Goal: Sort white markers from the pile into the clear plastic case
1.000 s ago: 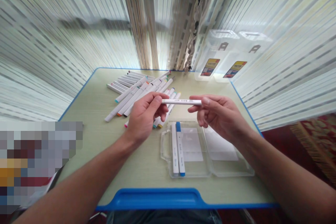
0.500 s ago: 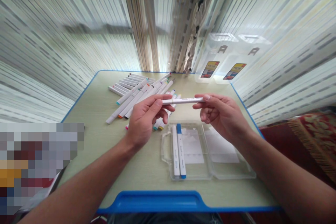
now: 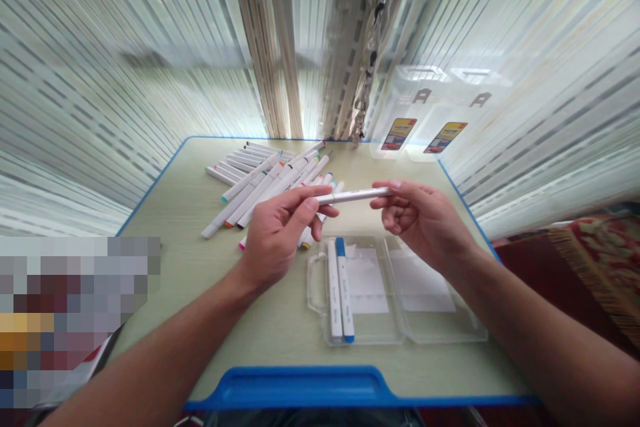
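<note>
Held beyond the open case (image 3: 394, 293), a marker (image 3: 357, 195) lies crosswise to the two pens (image 3: 335, 290) inside, left hand (image 3: 275, 233) and right hand (image 3: 423, 213) pinching opposite ends; the left is nearer those pens.

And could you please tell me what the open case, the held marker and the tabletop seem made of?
Open case: probably glossy plastic, since the tabletop shows through it and its edges catch light. Held marker: likely smooth white plastic, judging by its even sheen. Tabletop: perhaps satin laminate, from its pale, faintly streaked surface, though painted wood is possible.
</note>
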{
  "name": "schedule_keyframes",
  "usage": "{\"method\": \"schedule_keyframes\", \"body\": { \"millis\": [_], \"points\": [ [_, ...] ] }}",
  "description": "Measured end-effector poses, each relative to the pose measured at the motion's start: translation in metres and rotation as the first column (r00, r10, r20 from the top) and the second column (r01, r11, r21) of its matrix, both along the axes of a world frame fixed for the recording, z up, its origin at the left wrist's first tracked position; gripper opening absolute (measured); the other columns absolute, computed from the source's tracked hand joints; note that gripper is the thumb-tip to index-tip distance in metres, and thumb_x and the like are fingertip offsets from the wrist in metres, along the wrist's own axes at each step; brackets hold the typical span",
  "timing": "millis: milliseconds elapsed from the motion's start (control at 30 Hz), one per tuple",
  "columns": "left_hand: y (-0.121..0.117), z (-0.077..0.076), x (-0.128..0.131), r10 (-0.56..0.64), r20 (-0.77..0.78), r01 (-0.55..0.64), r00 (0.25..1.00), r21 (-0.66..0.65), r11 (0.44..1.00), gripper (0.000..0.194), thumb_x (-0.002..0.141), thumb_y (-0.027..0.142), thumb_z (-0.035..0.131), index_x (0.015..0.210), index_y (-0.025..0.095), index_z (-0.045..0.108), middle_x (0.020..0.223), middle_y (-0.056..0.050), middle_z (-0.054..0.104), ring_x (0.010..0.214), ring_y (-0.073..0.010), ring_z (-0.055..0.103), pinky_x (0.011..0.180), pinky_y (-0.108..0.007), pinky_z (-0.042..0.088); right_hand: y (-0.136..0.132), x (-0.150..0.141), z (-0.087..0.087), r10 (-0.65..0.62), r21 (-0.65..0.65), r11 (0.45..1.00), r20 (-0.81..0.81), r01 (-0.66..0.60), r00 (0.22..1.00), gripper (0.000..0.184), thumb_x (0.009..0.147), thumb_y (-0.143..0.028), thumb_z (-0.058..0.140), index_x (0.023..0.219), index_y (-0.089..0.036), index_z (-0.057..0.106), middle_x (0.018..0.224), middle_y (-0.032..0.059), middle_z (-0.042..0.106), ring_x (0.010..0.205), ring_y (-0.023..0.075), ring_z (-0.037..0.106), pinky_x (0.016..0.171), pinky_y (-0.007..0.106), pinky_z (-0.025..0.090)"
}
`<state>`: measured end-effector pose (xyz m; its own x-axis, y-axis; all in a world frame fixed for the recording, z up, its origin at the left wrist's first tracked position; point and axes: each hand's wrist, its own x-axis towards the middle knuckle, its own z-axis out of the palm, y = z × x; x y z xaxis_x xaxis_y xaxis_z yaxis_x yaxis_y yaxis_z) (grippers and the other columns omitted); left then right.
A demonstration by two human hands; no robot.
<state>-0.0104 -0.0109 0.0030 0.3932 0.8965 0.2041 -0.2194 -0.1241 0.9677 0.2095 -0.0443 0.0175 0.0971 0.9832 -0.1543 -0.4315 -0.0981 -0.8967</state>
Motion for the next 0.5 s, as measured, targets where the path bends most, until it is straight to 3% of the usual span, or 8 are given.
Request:
{"method": "schedule_keyframes", "body": {
  "millis": [500],
  "points": [
    [0.0017,0.0053,0.0029,0.040,-0.084,-0.045,0.996,-0.052,0.998,0.016,0.087,0.022,0.071,0.098,0.010,0.070,0.074,-0.003,0.074,0.053,-0.0064,0.059,0.051,-0.016,0.047,-0.0042,-0.0039,-0.0032,0.026,0.114,0.992,0.165,-0.045,0.986,0.012,0.079,-0.026,0.080,0.082,-0.015,0.075,0.065,0.0029,0.074,0.045,0.0080,0.060,0.042,0.016,0.043]
  ]
}}
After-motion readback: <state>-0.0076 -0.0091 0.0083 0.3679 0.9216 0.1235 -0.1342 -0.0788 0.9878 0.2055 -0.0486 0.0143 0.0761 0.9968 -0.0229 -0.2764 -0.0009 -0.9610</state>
